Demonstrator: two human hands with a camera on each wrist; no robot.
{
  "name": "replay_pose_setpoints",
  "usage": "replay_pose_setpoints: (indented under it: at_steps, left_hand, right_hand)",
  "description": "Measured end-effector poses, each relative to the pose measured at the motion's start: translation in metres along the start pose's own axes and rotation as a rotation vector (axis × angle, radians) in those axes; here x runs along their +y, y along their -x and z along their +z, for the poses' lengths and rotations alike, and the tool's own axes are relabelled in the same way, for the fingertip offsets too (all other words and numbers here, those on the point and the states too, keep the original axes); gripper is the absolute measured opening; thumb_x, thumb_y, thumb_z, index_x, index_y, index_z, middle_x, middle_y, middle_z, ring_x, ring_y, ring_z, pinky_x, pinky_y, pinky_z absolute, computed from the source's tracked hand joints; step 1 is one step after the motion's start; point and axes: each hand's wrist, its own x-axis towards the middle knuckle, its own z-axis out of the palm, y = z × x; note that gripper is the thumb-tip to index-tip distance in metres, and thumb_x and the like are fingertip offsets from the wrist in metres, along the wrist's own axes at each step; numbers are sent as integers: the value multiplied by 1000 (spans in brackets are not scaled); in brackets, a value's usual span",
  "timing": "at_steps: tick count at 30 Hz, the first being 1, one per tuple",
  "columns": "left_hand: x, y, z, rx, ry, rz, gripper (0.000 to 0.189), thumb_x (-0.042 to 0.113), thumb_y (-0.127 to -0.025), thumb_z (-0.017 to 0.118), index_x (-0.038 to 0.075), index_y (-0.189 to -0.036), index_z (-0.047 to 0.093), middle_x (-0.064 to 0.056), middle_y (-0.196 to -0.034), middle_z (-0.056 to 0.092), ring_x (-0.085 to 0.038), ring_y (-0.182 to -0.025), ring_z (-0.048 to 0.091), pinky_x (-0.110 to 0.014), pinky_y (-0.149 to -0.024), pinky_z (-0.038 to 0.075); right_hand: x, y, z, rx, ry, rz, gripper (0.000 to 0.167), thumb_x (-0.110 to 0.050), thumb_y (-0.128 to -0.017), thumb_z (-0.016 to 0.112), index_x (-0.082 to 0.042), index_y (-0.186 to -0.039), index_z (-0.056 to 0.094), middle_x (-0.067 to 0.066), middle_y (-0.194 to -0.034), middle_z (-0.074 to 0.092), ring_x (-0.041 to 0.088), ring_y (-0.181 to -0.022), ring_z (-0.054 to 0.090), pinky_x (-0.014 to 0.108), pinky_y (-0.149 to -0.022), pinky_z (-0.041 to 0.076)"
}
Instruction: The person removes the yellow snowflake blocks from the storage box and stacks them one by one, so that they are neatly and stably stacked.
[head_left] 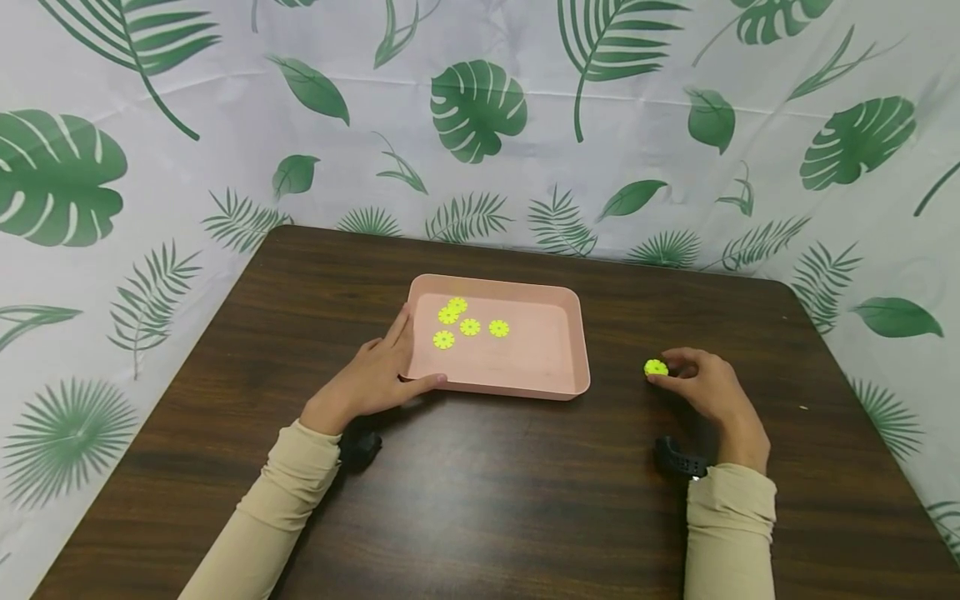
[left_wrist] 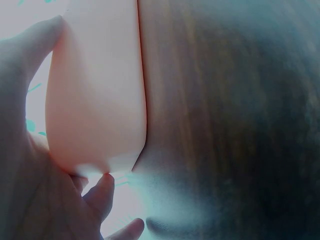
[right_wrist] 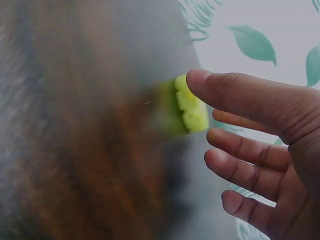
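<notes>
Dark wood-grain table point(head_left: 517, 492) before a leaf-print cloth point(head_left: 480, 108): right hand point(head_left: 712, 390) pinching a yellow notched disc point(head_left: 654, 366) right of the pink tray point(head_left: 517, 358); left hand point(head_left: 378, 375) – fingers extended – touching the tray's left end; five similar discs point(head_left: 498, 326) inside.

I am pinching a disc point(head_left: 655, 367) that is looking like smooth plastic. The other discs point(head_left: 444, 340) are showing the same plastic, and the tray point(head_left: 525, 362) is looking like moulded plastic, smooth and mostly matt. The tabletop point(head_left: 517, 500) is showing streaky wood grain under a smooth finish that is giving back a soft gloss. My sleeves point(head_left: 273, 492) are looking like soft matt cloth, bunching in wrinkles. The backdrop point(head_left: 405, 108) is hanging as smooth printed cloth, showing faint creases. My right strap point(head_left: 681, 462) is looking like plastic or rubber, too dark for telling which.
</notes>
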Motion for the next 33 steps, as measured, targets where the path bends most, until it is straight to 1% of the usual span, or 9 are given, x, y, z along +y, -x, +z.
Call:
replay_pose_setpoints:
  at_steps: [2,6,9,14,18,21,27,30,33]
  left_hand:
    - [0,0,0,1,4,1,110,68,-96,55,-1,-164,1,-14,-173,-9,-27,-159,10,-67,-115,25]
    - [0,1,-1,6,4,2,110,67,-96,56,0,-164,2,-15,-173,-8,-28,-158,11,-68,-115,25]
    - [-1,1,-1,4,3,-1,110,68,-96,55,0,-165,2,-15,-173,-8,-28,-159,10,-68,-115,25]
    - [-2,1,-1,-1,-11,-8,112,70,-95,55,-2,-164,3,-15,-173,-9,-27,-159,9,-67,-116,24]
    - [-2,1,0,6,-14,-12,113,71,-95,55,-2,-164,2,-14,-173,-9,-29,-157,19,-66,-116,25]
    - [-4,1,2,13,-13,-9,113,72,-95,54,-2,-164,2,-15,-173,-9,-30,-155,24,-66,-116,25]
    - [-3,3,2,12,-1,-15,114,71,-94,56,0,-164,2,-14,-173,-9,-31,-155,24,-66,-116,26]
    - [-2,2,1,16,-1,-18,113,70,-95,56,0,-165,2,-14,-173,-9,-30,-155,23,-65,-116,26]
    - [-2,2,1,16,6,-17,112,70,-95,56,2,-165,2,-14,-173,-9,-31,-156,23,-65,-116,26]
  right_hand:
    - [-3,2,-3,9,5,-11,61,-38,-97,75,7,-136,59,29,-118,63,41,-102,61,57,-83,52]
    - [-14,6,-10,47,20,-45,62,-39,-98,73,6,-138,58,28,-115,63,38,-99,59,51,-77,51]
    - [-27,8,-13,79,25,-67,63,-39,-98,73,5,-139,58,27,-116,63,36,-99,58,53,-79,51]
    - [-50,8,-12,100,12,-113,61,-39,-97,74,4,-138,59,25,-115,63,35,-97,57,56,-82,52]
    - [-68,2,-5,102,-12,-162,57,-38,-97,74,2,-136,62,23,-112,64,33,-96,58,52,-82,51]
    - [-80,-5,3,104,-35,-203,52,-35,-97,75,1,-133,64,22,-113,65,31,-96,58,50,-83,50]
    - [-105,-21,23,98,-100,-288,45,-26,-95,78,1,-129,68,19,-107,67,29,-91,59,47,-81,51]
    - [-120,-28,30,96,-128,-324,43,-26,-93,80,1,-125,69,19,-102,66,28,-88,58,44,-78,51]
    - [-134,-33,37,95,-150,-339,42,-26,-92,81,0,-122,70,18,-100,65,27,-85,57,41,-75,50]
